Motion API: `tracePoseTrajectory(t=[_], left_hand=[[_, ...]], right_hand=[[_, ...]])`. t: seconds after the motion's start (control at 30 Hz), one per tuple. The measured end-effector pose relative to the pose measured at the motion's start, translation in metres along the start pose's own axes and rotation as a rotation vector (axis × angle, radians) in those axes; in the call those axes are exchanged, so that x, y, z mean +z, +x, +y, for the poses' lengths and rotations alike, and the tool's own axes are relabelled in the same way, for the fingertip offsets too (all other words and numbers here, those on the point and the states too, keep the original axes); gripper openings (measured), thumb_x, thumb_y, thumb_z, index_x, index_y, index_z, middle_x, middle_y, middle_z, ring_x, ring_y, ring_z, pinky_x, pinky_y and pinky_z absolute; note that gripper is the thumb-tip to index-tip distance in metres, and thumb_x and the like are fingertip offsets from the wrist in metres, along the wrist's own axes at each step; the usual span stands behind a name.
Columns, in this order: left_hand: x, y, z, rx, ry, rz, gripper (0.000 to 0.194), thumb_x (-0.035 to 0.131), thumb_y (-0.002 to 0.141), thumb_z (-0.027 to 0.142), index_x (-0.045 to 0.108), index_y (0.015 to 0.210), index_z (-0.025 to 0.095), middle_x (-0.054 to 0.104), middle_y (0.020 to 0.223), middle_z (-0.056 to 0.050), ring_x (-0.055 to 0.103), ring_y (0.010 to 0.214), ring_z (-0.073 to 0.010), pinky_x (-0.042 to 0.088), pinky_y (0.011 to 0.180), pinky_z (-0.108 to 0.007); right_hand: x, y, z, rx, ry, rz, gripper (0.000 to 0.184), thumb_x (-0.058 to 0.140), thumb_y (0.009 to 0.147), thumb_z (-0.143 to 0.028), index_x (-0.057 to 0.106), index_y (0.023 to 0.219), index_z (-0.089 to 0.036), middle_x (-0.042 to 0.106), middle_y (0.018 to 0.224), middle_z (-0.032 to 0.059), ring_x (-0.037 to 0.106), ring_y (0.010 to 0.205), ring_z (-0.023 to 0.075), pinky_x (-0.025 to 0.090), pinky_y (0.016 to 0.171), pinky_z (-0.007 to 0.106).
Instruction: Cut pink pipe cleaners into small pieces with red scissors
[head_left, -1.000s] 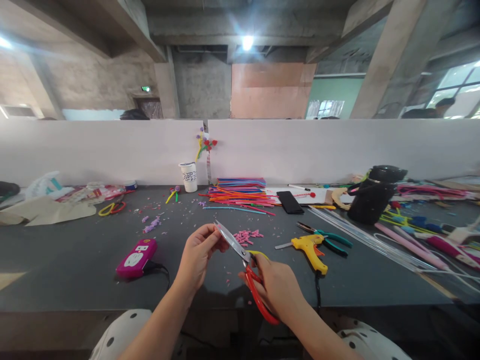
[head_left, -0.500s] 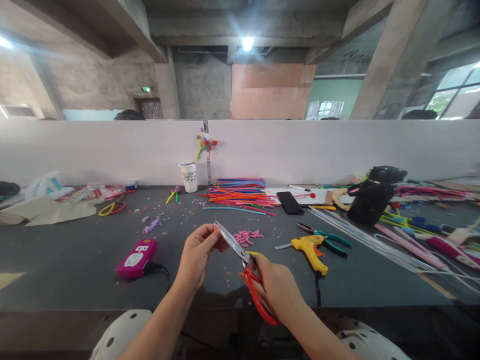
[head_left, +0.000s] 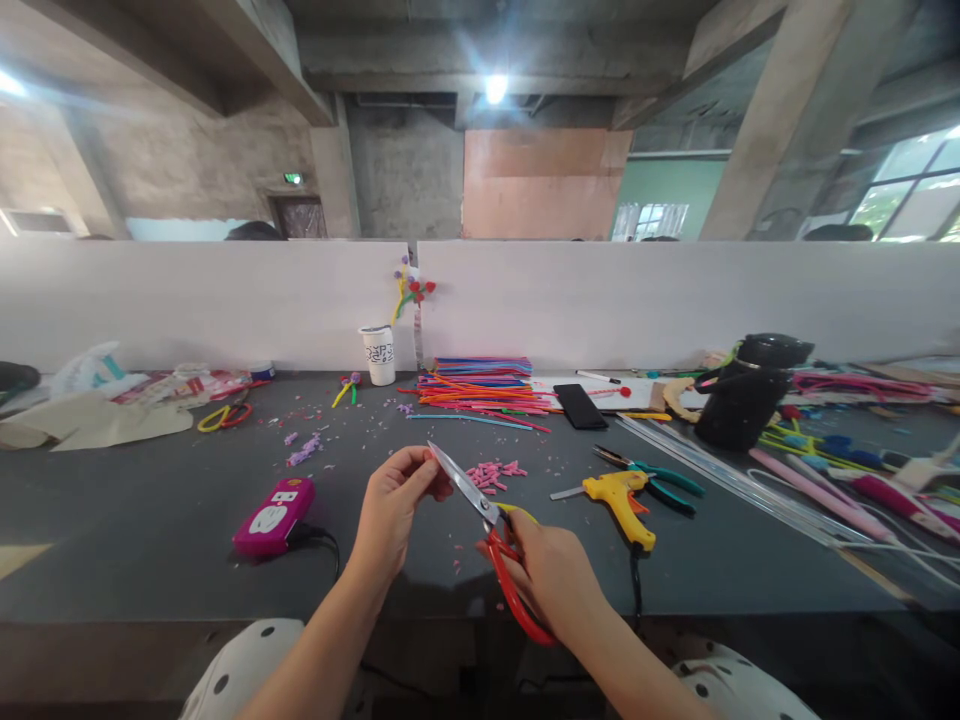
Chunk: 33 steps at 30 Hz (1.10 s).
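My right hand (head_left: 551, 578) grips a pair of scissors (head_left: 480, 500) with red and yellow handles. Their blades look closed or nearly so and point up and to the left. At the blade tips, my left hand (head_left: 401, 500) is closed in a pinch; whatever lies between its fingertips is too small and covered to make out. Just behind the blades, a small heap of cut pink pieces (head_left: 499, 475) lies on the dark table (head_left: 180, 520). A few tiny pink scraps are scattered below the blades.
Right of my hands lie a yellow glue gun (head_left: 621, 505), pliers (head_left: 667, 480) and a phone (head_left: 580, 406). Coloured pipe cleaners (head_left: 480, 385) are stacked behind, near a paper cup (head_left: 378, 355). A magenta box (head_left: 274, 517) with a cable is at left; a black jug (head_left: 750, 390) stands right.
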<state>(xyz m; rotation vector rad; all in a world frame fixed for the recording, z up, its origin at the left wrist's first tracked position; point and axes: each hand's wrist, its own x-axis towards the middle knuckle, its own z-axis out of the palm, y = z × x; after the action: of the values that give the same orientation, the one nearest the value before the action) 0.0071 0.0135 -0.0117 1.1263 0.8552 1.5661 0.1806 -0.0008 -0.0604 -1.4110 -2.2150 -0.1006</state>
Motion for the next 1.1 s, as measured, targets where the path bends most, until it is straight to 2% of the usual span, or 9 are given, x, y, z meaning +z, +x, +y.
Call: tracePoseTrajectory(t=[0.17,0.33,0.5,0.6,0.67,0.8,0.93,1.03,1.1], left_hand=[[-0.001,0.0,0.0,-0.041,-0.046,-0.043,0.011,0.059,0.073,0.025,0.058,0.071,0.014,0.059,0.062,0.001,0.053,0.055,-0.0088,0.04,0.054,-0.02],[0.004,-0.003,-0.008,-0.242,-0.06,-0.263,0.015,0.06,0.072,0.027,0.056,0.068,0.013,0.059,0.061,-0.001,0.053,0.051,-0.0087,0.039,0.052,-0.021],[0.012,-0.009,-0.021,-0.386,-0.006,-0.398,0.015,0.062,0.07,0.027,0.057,0.072,0.012,0.06,0.06,-0.003,0.055,0.049,-0.0099,0.04,0.05,-0.021],[0.014,-0.012,-0.022,-0.427,0.036,-0.451,0.016,0.062,0.07,0.027,0.058,0.071,0.011,0.06,0.059,-0.002,0.054,0.048,-0.0092,0.04,0.049,-0.021],[0.015,-0.013,-0.022,-0.439,0.064,-0.459,0.016,0.061,0.07,0.027,0.058,0.07,0.011,0.06,0.06,-0.002,0.054,0.048,-0.0087,0.04,0.049,-0.02],[0.015,-0.011,-0.025,-0.408,0.18,-0.448,0.015,0.06,0.069,0.027,0.057,0.069,0.012,0.059,0.056,-0.001,0.053,0.046,-0.0092,0.041,0.047,-0.021],[0.016,-0.009,-0.03,-0.252,0.349,-0.354,0.013,0.055,0.071,0.026,0.056,0.066,0.014,0.056,0.052,0.002,0.052,0.046,-0.0105,0.041,0.047,-0.023],[0.019,-0.013,-0.03,-0.15,0.461,-0.363,0.005,0.055,0.068,0.019,0.058,0.068,0.015,0.057,0.054,0.002,0.052,0.05,-0.0108,0.041,0.051,-0.023],[0.021,-0.016,-0.029,-0.146,0.488,-0.359,0.005,0.054,0.066,0.016,0.059,0.066,0.016,0.057,0.054,0.003,0.051,0.05,-0.0108,0.04,0.051,-0.022]], right_hand=[[-0.002,0.003,-0.001,0.072,0.219,-0.007,0.023,0.045,0.078,-0.042,0.048,0.071,-0.02,0.055,0.053,-0.002,0.051,0.048,0.0136,0.027,0.046,0.022],[-0.01,0.011,-0.007,0.167,0.722,-0.011,0.028,0.049,0.075,-0.042,0.042,0.06,-0.021,0.043,0.049,-0.006,0.039,0.045,0.0083,0.03,0.043,0.019],[-0.012,0.021,-0.007,0.351,1.09,-0.063,0.025,0.05,0.073,-0.044,0.048,0.072,-0.019,0.047,0.049,-0.0066,0.038,0.033,0.0063,0.029,0.033,0.018],[-0.011,0.023,-0.005,0.376,1.235,-0.125,0.025,0.05,0.073,-0.044,0.047,0.074,-0.019,0.043,0.042,-0.0093,0.034,0.027,0.0053,0.025,0.028,0.017],[-0.011,0.022,-0.004,0.354,1.251,-0.162,0.023,0.049,0.073,-0.042,0.046,0.073,-0.019,0.041,0.04,-0.0104,0.033,0.026,0.005,0.024,0.028,0.016],[-0.013,0.021,-0.004,0.372,1.115,-0.164,0.016,0.05,0.07,-0.035,0.045,0.068,-0.019,0.044,0.042,-0.0098,0.035,0.027,0.0044,0.025,0.029,0.016],[-0.013,0.022,-0.003,0.426,1.042,-0.105,0.011,0.05,0.068,-0.028,0.045,0.065,-0.019,0.047,0.045,-0.0088,0.036,0.029,0.0037,0.026,0.031,0.016],[-0.011,0.024,-0.003,0.442,1.015,-0.085,0.011,0.048,0.069,-0.029,0.045,0.066,-0.019,0.048,0.044,-0.0085,0.036,0.03,0.0043,0.027,0.033,0.017],[-0.01,0.025,-0.004,0.442,1.004,-0.079,0.011,0.046,0.07,-0.029,0.045,0.066,-0.019,0.048,0.044,-0.0083,0.036,0.031,0.0045,0.028,0.034,0.017]])
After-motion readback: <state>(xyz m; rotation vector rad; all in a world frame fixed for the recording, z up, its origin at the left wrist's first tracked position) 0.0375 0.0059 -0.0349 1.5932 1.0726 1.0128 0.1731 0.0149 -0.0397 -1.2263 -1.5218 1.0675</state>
